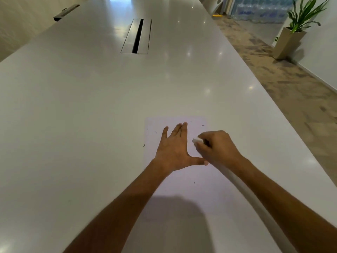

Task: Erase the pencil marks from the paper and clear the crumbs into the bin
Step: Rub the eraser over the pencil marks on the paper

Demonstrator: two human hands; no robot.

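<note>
Paper (175, 123) (no legible writing) under left hand (174, 152), right hand (218, 148) gripping eraser (197, 140)

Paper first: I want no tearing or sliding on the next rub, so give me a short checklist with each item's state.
1. Paper lies flat on the table: ok.
2. Left hand pressed flat on the paper, fingers spread: ok.
3. Right hand grips the eraser: ok.
4. Eraser touching the paper: cannot tell, it is blurred.
5. Pencil marks all gone: cannot tell, none show clearly.
6. Crumbs cleared: not ok, dark specks lie on the paper and one off its left edge; no bin in view.
</note>
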